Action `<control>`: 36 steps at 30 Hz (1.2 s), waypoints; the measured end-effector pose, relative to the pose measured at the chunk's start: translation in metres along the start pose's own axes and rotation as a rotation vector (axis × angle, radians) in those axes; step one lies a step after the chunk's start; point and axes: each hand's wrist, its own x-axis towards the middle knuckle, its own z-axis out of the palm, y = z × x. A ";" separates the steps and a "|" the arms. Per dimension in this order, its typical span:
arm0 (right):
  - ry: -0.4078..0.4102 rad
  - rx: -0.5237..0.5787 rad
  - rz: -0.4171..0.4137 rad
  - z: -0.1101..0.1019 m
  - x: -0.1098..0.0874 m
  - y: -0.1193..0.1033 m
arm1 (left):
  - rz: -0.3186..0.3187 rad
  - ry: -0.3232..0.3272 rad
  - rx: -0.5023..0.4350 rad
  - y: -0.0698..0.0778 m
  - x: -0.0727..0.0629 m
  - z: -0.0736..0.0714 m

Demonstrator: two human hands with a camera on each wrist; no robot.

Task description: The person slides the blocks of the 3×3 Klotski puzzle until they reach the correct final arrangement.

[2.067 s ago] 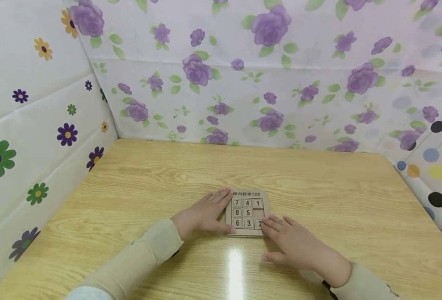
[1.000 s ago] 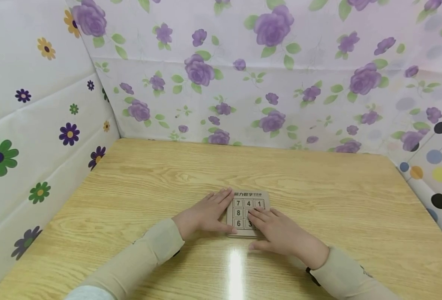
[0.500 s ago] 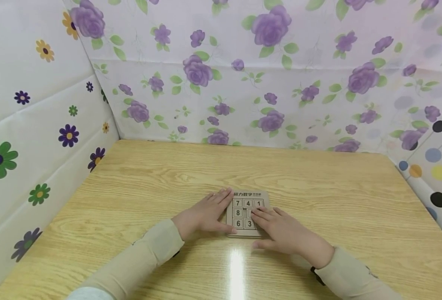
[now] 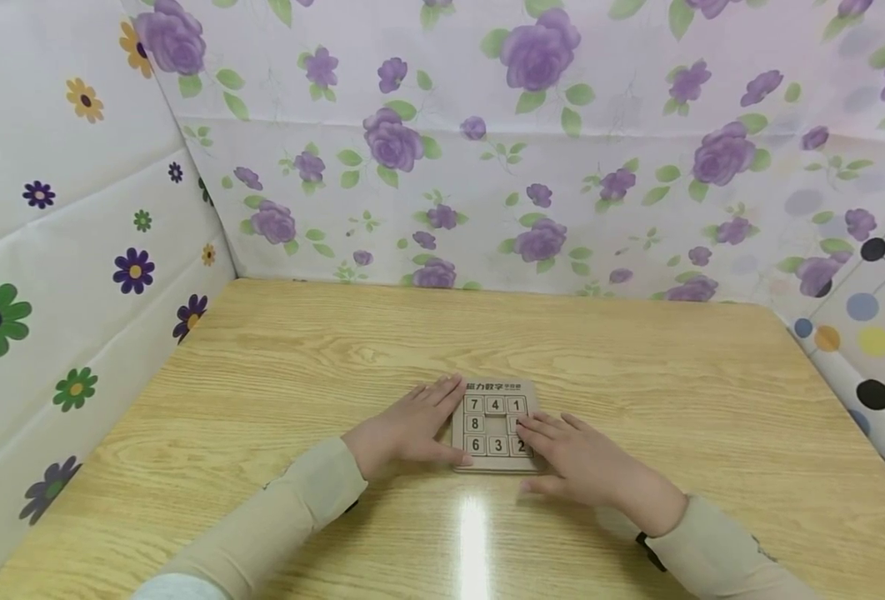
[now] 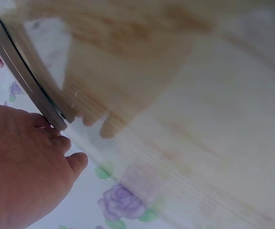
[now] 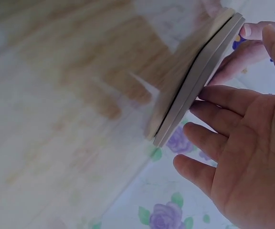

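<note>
Beige square number board (image 4: 497,466): lies flat between the left grip (image 4: 411,428) and the right grip (image 4: 592,468), touched by both.
Left grip: fingers straight, thumb spread apart, clasping nothing; fingertips at the board's upper left corner, thumb at its lower left.
Right grip: fingers extended, thumb held away, clasping nothing; fingertips rest on a beige square tile (image 4: 512,423) at the middle row's right end, hiding its number.
Beige printed tiles (image 4: 495,405): 7, 4, 1 farthest from the person; 8 on the left grip's side; 6, 3, 2 nearest.
Square recess (image 4: 496,426): between the 8 and the right grip's fingertips.
Glossy yellow wood-grain bench (image 4: 322,350): beneath both grips.
White cloth with purple roses (image 4: 442,92): upright beyond both grips.
Beige sleeves (image 4: 285,508): behind each grip.
</note>
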 end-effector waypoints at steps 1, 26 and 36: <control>-0.001 0.001 0.001 0.000 0.000 0.000 | 0.001 0.001 0.000 0.000 0.000 0.000; -0.018 -0.070 -0.064 0.001 0.013 -0.028 | 0.013 -0.004 0.004 0.001 -0.001 -0.001; -0.040 -0.056 -0.081 0.002 0.035 -0.036 | 0.009 -0.003 0.014 0.001 0.000 -0.001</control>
